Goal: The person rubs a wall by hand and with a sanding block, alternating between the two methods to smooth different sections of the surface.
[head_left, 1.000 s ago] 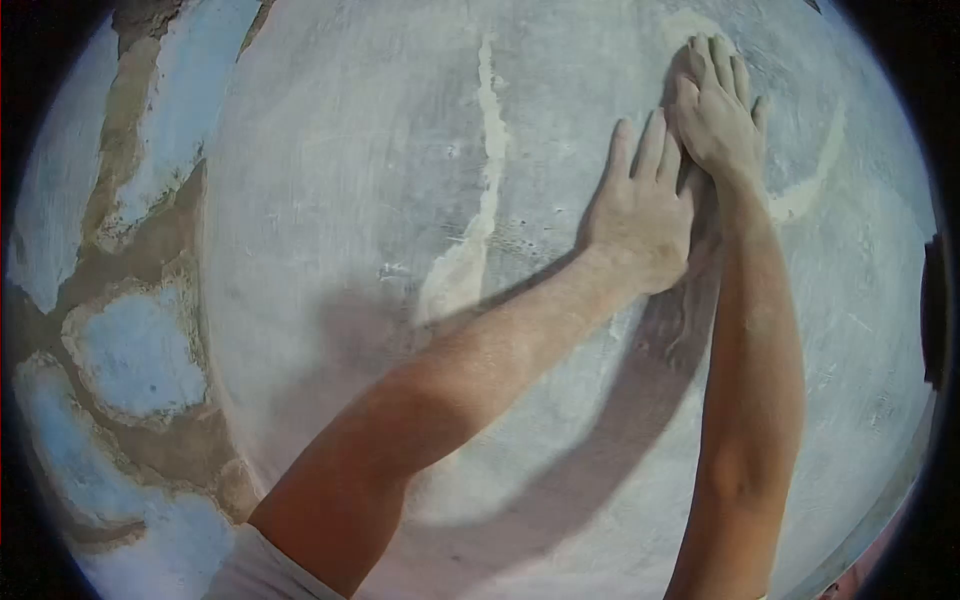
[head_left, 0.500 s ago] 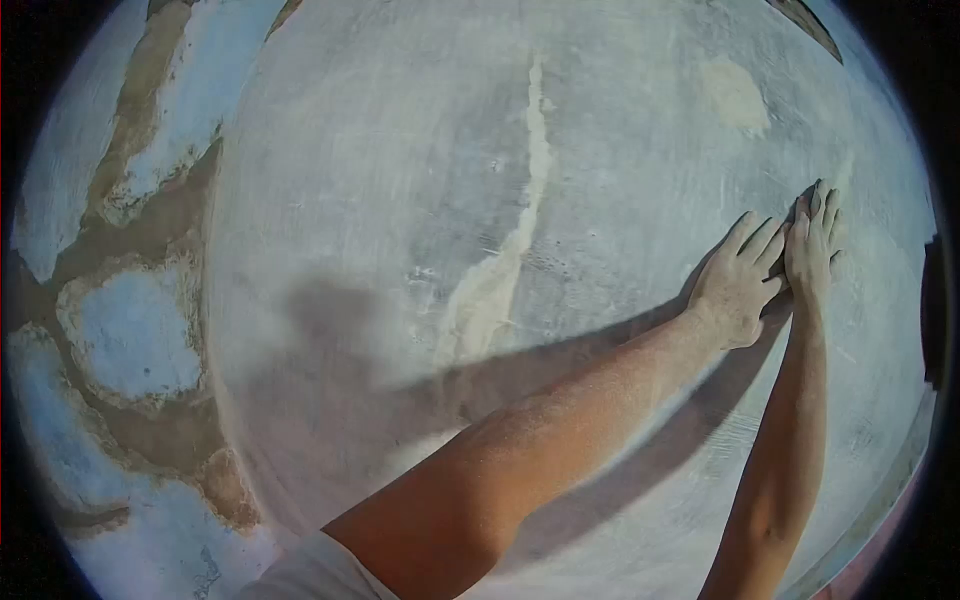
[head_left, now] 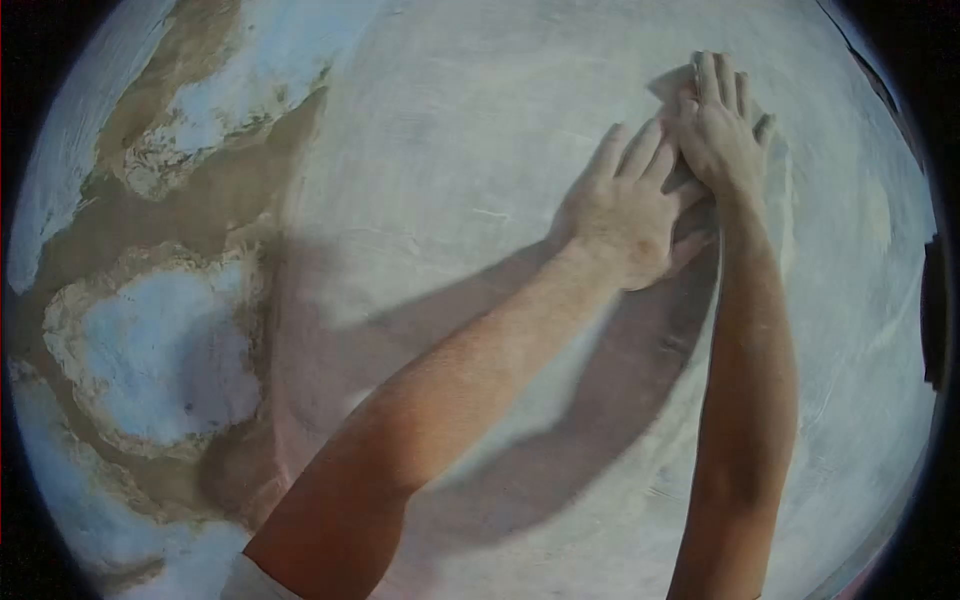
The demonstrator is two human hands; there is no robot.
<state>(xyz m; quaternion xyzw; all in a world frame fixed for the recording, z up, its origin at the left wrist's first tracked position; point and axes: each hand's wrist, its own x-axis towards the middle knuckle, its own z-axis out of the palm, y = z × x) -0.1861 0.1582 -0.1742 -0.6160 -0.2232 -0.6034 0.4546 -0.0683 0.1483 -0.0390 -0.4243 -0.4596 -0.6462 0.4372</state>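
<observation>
Both of my hands lie on a pale grey plastered surface (head_left: 450,150) with faint scratches. My left hand (head_left: 630,215) rests palm down with its fingers spread, their tips close to the base of my right hand. Higher up and a little to the right, my right hand (head_left: 722,140) has its long fingers stretched out upward. A dark, straight edge and an angular shadow show beside its fingertips; whether a thin thing lies beneath that palm, I cannot tell. Whitish dust coats both hands and forearms.
On the left, rough brown bands (head_left: 215,205) run between light blue patches (head_left: 165,340). A cream patch (head_left: 878,220) marks the surface at the right. My arms cast broad shadows, and a dark object (head_left: 932,315) stands at the right border.
Both hands have moved left and upward over the surface. The view has shifted too, so the brown and blue area appears larger and the long cream streak is largely covered.
</observation>
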